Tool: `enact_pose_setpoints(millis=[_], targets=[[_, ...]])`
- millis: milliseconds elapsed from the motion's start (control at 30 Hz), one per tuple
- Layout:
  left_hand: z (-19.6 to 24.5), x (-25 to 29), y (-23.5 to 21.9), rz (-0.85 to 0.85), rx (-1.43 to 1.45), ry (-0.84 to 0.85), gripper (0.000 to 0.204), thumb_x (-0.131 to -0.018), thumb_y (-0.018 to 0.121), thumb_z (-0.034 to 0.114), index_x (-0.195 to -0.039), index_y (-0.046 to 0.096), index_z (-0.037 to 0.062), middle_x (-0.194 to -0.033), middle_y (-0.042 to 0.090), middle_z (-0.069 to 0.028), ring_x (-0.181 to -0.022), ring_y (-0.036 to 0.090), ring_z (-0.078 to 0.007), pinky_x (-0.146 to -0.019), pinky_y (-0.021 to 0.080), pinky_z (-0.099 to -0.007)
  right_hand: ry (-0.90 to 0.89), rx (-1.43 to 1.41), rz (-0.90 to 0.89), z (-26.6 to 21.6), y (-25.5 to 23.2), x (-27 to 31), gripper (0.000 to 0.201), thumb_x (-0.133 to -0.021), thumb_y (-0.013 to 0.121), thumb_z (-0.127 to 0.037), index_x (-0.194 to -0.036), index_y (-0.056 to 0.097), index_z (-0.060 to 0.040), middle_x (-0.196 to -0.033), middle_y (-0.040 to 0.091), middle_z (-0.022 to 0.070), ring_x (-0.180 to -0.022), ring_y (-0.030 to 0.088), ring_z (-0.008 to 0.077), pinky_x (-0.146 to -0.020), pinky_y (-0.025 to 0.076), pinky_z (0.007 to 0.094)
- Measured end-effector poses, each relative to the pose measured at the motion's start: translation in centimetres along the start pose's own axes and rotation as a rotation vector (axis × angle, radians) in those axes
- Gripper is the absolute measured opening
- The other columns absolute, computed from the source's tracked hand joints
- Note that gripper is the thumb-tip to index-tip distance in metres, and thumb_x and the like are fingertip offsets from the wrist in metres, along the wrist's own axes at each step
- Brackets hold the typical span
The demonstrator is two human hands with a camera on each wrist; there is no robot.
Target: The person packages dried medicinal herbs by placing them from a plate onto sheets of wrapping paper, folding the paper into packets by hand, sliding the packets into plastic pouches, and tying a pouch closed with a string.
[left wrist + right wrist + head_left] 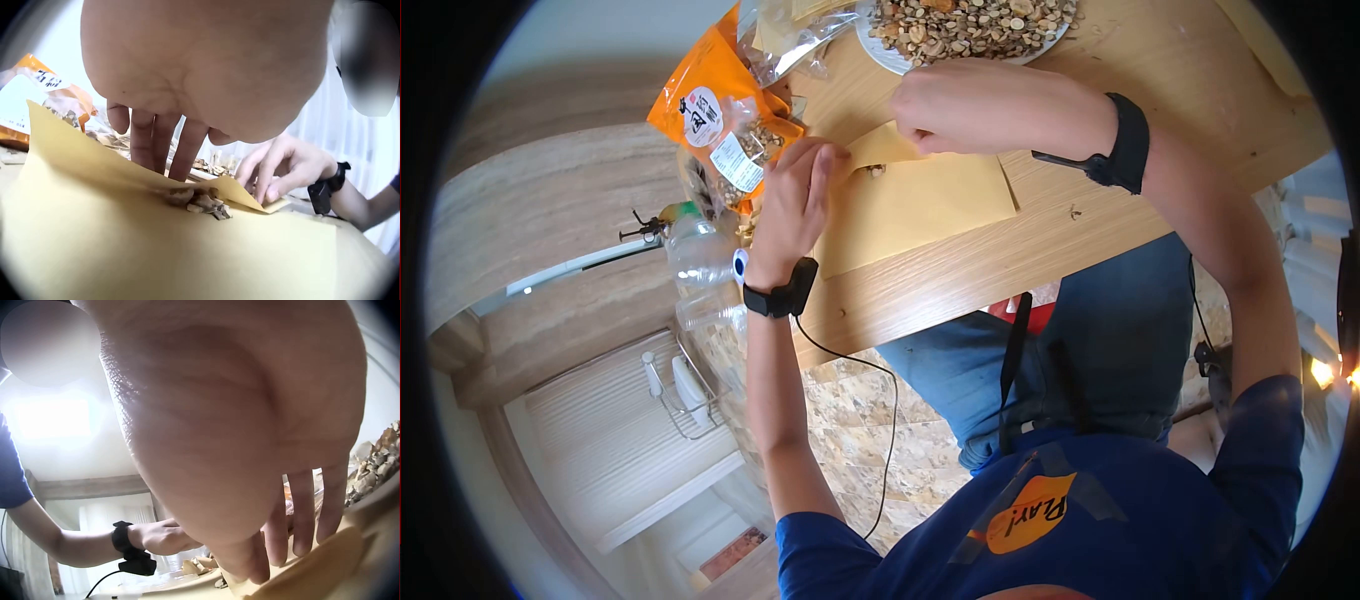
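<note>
Your right hand (294, 165) pinches the yellow paper (940, 205) over some dried bits (203, 203).
Your left hand (795, 195) reaches behind the raised edge, but its fingertips are hidden, so I can't tell if it grips. The paper lies on the table (1120, 215), on the near side of the plate (874, 45) and right of the orange bag (690, 75). Best to lift both ends evenly and gently, so the bits don't slide.

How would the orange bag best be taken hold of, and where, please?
I would pinch the orange bag by its flat far-left end, coming from the person's left, with the grip across both faces of the film. That end looks thin and free, while the dried pieces fill the lower part, close to the left hand.
</note>
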State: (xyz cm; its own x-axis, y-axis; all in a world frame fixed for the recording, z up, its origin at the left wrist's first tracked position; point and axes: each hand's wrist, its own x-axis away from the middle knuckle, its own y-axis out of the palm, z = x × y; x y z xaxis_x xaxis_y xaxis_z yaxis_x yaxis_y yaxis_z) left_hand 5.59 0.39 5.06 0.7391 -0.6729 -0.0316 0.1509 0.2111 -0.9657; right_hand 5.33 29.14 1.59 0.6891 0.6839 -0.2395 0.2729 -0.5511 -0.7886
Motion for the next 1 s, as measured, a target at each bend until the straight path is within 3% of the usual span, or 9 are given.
enact_pose_setpoints(millis=[67,167,267,333,367,433,533,667,1000], targets=[[0.3,-0.4,0.1,0.019,0.133,-0.143,0.018,-0.095,0.072,0.007,-0.108,0.068,-0.0038,-0.104,0.071,-0.0154,-0.093,0.068,-0.0325,-0.083,0.054,-0.0390,-0.015,0.010,-0.061,0.1,0.0,-0.1,0.017,-0.077,0.072,-0.005,-0.068,0.058,-0.0001,-0.072,0.059,0.0138,-0.065,0.059,0.0347,-0.060,0.046,0.0408],[0.1,-0.7,0.8,0.027,0.033,-0.048,0.027,-0.094,0.077,0.014,-0.112,0.068,-0.0028,-0.107,0.071,-0.0149,-0.097,0.068,-0.0325,-0.087,0.054,-0.0394,-0.004,-0.018,-0.025,0.7,0.5,-0.1,0.014,-0.072,0.070,-0.002,-0.068,0.057,-0.0015,-0.075,0.059,0.0123,-0.064,0.056,0.0324,-0.058,0.043,0.0374],[0.5,-0.5,1.2,0.063,-0.054,0.002,0.038,-0.090,0.082,0.019,-0.118,0.066,-0.0014,-0.111,0.071,-0.0142,-0.103,0.068,-0.0318,-0.091,0.054,-0.0399,-0.025,-0.054,0.012,1.2,1.0,0.4,0.012,-0.076,0.072,0.001,-0.080,0.061,-0.0008,-0.086,0.063,0.0123,-0.078,0.064,0.0324,-0.065,0.049,0.0394],[0.8,-0.4,1.3,0.055,-0.028,-0.018,0.043,-0.088,0.084,0.020,-0.121,0.065,-0.0008,-0.113,0.071,-0.0140,-0.106,0.068,-0.0315,-0.093,0.053,-0.0402,0.060,-0.374,0.110,2.4,3.1,0.2,0.027,-0.079,0.077,0.002,-0.101,0.062,-0.0019,-0.099,0.066,0.0129,-0.097,0.068,0.0336,-0.078,0.055,0.0432],[1.0,-0.4,1.2,0.050,-0.003,-0.039,0.049,-0.086,0.085,0.021,-0.125,0.064,-0.0002,-0.116,0.071,-0.0138,-0.109,0.067,-0.0312,-0.096,0.053,-0.0405,0.060,-0.376,0.110,2.0,2.9,0.3,0.027,-0.079,0.077,0.002,-0.101,0.062,-0.0019,-0.099,0.066,0.0129,-0.097,0.068,0.0336,-0.078,0.055,0.0432],[1.5,-0.4,1.1,0.040,0.022,-0.048,0.049,-0.087,0.085,0.019,-0.126,0.063,-0.0001,-0.116,0.071,-0.0138,-0.110,0.068,-0.0313,-0.096,0.053,-0.0403,-0.084,0.069,0.117,1.3,2.4,0.7,0.046,-0.079,0.081,0.001,-0.119,0.057,-0.0039,-0.108,0.067,0.0146,-0.110,0.067,0.0358,-0.090,0.056,0.0466],[1.6,-0.5,1.4,0.054,0.103,-0.028,0.049,-0.084,0.086,0.015,-0.125,0.063,-0.0009,-0.113,0.071,-0.0154,-0.106,0.069,-0.0338,-0.092,0.055,-0.0409,-0.061,0.077,0.049,0.8,1.8,0.4,0.049,-0.079,0.081,0.000,-0.122,0.056,-0.0050,-0.110,0.066,0.0166,-0.108,0.067,0.0369,-0.088,0.055,0.0472],[2.6,-0.6,1.1,0.074,0.194,0.010,0.041,-0.083,0.083,0.009,-0.120,0.065,-0.0015,-0.110,0.070,-0.0169,-0.099,0.069,-0.0361,-0.086,0.056,-0.0418,-0.101,0.055,0.086,0.7,1.8,0.2,0.047,-0.081,0.078,0.002,-0.121,0.056,-0.0047,-0.110,0.066,0.0160,-0.107,0.067,0.0371,-0.087,0.056,0.0473],[4.2,1.0,2.3,0.044,0.005,0.043,0.032,-0.084,0.076,0.003,-0.115,0.069,-0.0001,-0.104,0.062,-0.0140,-0.089,0.066,-0.0357,-0.078,0.056,-0.0425,-0.105,0.014,-0.040,-0.3,1.4,0.1,0.018,-0.083,0.063,0.008,-0.095,0.055,-0.0040,-0.100,0.064,0.0106,-0.095,0.067,0.0342,-0.074,0.053,0.0460]])
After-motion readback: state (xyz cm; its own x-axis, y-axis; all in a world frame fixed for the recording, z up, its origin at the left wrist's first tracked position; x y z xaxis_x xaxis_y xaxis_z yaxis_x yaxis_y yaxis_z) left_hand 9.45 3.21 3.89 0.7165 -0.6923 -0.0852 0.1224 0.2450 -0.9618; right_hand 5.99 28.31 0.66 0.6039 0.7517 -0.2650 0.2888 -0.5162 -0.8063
